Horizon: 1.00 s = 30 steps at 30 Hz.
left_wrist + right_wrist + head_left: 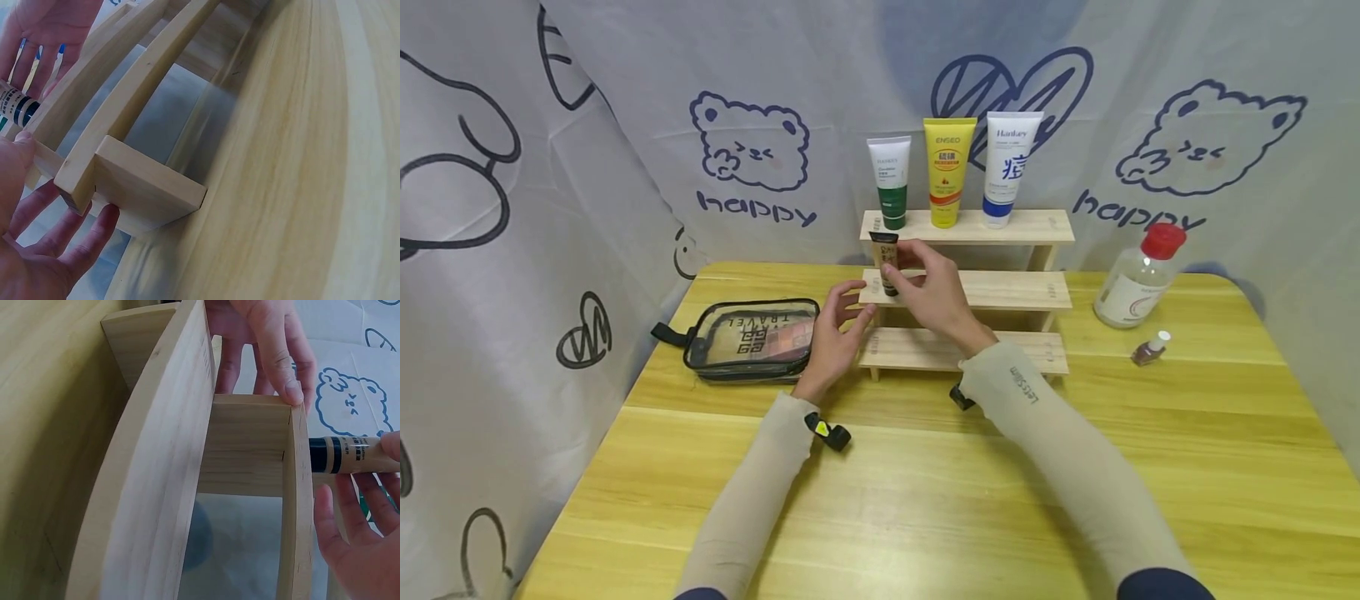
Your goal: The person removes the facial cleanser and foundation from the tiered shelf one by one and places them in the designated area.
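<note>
A three-tier wooden rack (1007, 289) stands on the table. My right hand (938, 292) pinches a small tan tube (886, 252) between thumb and fingers. The tube is upright, its black cap end (319, 454) right at the left end of the middle tier. At the rack's left side is my left hand (837, 337), its thumb on the end of a tier and its fingers extended along the side panel (144, 187). On the top tier stand a white-and-green tube (892, 179), a yellow tube (950, 167) and a white-and-blue tube (1010, 162).
Left of the rack lies a clear travel pouch (730, 333) with black trim and a palette inside. To the right stand a clear bottle (1131, 292) with a red cap and a small nail polish bottle (1148, 350). A patterned curtain (625, 150) hangs behind the table (880, 500).
</note>
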Each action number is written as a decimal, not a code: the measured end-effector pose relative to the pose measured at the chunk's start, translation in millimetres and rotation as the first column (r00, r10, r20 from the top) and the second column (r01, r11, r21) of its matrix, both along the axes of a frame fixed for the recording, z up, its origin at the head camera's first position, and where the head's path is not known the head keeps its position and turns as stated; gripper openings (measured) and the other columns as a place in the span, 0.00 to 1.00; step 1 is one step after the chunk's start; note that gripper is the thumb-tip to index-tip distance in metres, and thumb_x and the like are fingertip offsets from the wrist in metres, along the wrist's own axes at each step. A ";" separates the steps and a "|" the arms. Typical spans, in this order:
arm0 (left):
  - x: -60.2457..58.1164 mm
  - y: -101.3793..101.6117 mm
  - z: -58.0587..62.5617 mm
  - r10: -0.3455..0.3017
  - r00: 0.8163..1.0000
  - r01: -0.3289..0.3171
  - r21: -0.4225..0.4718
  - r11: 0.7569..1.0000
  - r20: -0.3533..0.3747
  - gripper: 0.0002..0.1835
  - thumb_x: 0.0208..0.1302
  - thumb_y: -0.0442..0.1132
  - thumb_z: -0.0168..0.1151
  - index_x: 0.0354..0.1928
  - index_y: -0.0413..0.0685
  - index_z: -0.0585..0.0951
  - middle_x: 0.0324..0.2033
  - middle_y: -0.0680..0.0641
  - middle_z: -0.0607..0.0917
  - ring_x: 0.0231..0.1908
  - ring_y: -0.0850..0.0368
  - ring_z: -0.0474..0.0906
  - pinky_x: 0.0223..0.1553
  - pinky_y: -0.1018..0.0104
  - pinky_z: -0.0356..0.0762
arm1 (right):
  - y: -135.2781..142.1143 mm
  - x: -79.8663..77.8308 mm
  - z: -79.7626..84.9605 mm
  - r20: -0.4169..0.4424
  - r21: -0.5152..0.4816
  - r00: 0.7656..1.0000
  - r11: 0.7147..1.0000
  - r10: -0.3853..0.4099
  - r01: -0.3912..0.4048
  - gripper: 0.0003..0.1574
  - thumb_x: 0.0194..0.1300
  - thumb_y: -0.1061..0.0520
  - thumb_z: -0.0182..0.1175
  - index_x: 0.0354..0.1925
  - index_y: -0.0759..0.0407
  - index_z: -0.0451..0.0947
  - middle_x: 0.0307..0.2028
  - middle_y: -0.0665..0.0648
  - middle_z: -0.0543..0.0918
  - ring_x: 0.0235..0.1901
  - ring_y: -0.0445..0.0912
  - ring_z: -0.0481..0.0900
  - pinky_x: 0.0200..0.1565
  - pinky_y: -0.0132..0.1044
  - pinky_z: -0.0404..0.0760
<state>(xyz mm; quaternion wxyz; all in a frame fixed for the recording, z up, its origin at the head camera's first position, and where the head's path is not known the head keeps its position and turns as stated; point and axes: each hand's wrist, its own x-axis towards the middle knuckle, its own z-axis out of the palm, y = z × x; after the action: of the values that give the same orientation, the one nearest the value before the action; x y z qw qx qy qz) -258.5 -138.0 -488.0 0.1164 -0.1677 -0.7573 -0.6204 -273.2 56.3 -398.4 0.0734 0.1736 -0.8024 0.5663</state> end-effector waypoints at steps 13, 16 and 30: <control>2.7 2.8 0.8 0.007 1.000 -0.008 0.016 1.000 0.012 0.25 0.82 0.35 0.63 0.75 0.44 0.72 0.73 0.40 0.78 0.67 0.38 0.82 0.70 0.43 0.82 | 7.2 2.7 -2.3 0.014 -0.024 1.000 1.000 0.015 -0.015 0.21 0.82 0.56 0.64 0.67 0.61 0.80 0.60 0.64 0.87 0.63 0.56 0.84 0.64 0.51 0.89; 3.4 3.5 0.8 0.007 1.000 -0.007 0.025 1.000 0.011 0.25 0.82 0.35 0.63 0.75 0.43 0.73 0.73 0.39 0.78 0.66 0.37 0.82 0.70 0.42 0.81 | 9.8 5.1 -2.6 -0.001 -0.028 1.000 0.999 0.023 -0.023 0.20 0.82 0.56 0.64 0.66 0.62 0.80 0.59 0.64 0.87 0.62 0.56 0.85 0.62 0.51 0.89; 0.9 1.5 0.0 0.012 0.999 -0.013 0.036 0.999 0.030 0.25 0.80 0.34 0.65 0.74 0.44 0.73 0.71 0.37 0.80 0.64 0.34 0.83 0.68 0.37 0.82 | 33.2 27.7 11.9 -0.042 -0.024 0.999 1.000 0.018 -0.019 0.19 0.81 0.56 0.65 0.65 0.61 0.81 0.57 0.65 0.87 0.62 0.57 0.85 0.62 0.53 0.89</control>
<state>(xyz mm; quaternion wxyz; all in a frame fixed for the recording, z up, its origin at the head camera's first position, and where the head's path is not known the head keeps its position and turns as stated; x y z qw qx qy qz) -257.6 -136.4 -488.1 0.1123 -0.1516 -0.7486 -0.6356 -245.4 89.5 -386.5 0.0869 0.1921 -0.7921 0.5729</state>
